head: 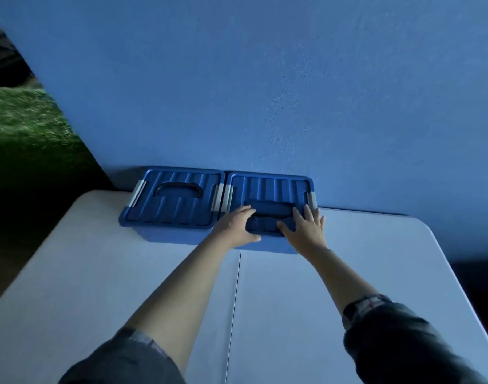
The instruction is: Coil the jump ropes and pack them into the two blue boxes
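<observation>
From the head view, two blue boxes sit side by side at the middle of the frame, touching each other and pushed against the blue wall at the far edge of the white surface. The left box has its lid on with the dark handle lying flat, and grey latches show at both ends. The right box also wears its lid, and both hands are on it. The left hand rests on the lid's near left part, fingers stretched forward and fairly straight, thumb along the front rim, gripping nothing that shows. The right hand lies flat on the near right part, fingers spread and straight, pressing rather than holding. No jump ropes are to be seen anywhere; whether they are inside the boxes cannot be told. Judging from this, the step in hand is seating or pressing down the right lid, which would put the task near its end if the ropes are packed, or at its start if the lid is about to come off. The next move calls for even pressure at both ends and a check that the grey latches of the right box snap over the rim
</observation>
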`<state>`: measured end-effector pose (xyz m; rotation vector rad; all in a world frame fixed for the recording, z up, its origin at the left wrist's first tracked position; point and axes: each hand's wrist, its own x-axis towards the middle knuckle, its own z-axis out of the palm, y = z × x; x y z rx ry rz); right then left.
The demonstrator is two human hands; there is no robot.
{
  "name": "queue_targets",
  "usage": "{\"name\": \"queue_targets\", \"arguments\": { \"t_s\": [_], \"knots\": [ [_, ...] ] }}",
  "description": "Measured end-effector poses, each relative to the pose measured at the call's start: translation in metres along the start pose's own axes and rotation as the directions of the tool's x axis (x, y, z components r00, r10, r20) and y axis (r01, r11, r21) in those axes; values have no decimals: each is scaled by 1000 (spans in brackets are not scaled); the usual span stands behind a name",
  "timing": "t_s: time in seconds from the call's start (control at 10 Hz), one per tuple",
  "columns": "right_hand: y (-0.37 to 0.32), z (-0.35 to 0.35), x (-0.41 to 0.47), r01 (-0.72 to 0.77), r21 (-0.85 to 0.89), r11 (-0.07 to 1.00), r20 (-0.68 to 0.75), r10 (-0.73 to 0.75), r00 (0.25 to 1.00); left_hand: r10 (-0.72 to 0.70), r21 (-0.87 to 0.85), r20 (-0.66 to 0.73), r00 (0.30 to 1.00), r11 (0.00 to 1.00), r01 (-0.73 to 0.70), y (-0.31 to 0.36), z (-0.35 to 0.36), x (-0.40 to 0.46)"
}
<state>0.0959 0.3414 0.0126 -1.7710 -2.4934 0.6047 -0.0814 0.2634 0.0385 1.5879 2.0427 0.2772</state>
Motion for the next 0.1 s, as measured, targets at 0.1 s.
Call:
{"name": "queue_targets", "arguments": {
  "t_s": [0.1],
  "knots": [
    [0,9,-30,6,144,989,-104,9,995,12,-50,-148,989,999,-19,-13,12,-31]
  ]
}}
